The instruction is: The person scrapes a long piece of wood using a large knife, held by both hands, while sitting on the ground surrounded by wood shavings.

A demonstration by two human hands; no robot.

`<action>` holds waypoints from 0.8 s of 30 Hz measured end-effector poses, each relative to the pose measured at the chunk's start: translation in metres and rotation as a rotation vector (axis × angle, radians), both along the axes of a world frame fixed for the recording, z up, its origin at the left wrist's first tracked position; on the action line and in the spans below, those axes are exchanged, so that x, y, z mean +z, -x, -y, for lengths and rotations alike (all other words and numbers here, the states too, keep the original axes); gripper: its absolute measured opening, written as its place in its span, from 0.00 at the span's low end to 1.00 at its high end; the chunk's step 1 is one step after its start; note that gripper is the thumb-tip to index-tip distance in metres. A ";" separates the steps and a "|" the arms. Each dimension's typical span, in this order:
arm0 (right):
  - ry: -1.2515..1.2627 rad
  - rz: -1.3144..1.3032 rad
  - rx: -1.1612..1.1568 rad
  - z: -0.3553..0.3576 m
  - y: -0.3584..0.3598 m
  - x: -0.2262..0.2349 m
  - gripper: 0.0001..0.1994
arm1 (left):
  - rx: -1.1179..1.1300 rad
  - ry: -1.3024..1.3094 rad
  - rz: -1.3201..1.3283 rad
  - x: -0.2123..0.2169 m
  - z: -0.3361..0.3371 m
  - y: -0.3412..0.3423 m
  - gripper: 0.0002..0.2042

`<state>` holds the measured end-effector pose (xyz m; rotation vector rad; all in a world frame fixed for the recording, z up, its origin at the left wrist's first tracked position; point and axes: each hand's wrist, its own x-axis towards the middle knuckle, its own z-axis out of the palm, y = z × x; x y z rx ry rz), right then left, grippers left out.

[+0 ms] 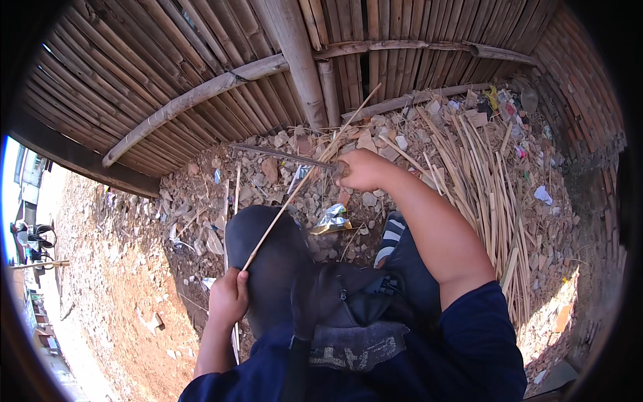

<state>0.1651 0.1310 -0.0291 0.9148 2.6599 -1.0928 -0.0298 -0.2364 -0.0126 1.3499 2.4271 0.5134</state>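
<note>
Our shirt [429, 362] is nearest; over our knee [251, 228] slants a strip [278, 221], its lower end clamped in the fingers of our left hand [228, 296]. Our right hand [365, 169] grips a knife [281, 155] crossing the strip; more strips [492, 208] lie right, on rubble [261, 181].

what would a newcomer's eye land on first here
Probably the long thin strip, slanting up from the left hand past the right hand, which grips a long-bladed tool pointing left. Next, the pale strips heaped at right and the slatted wall across the top.
</note>
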 end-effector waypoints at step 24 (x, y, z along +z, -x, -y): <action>-0.218 0.076 -0.087 -0.023 -0.020 -0.012 0.19 | 0.020 0.019 -0.101 0.000 -0.004 -0.007 0.15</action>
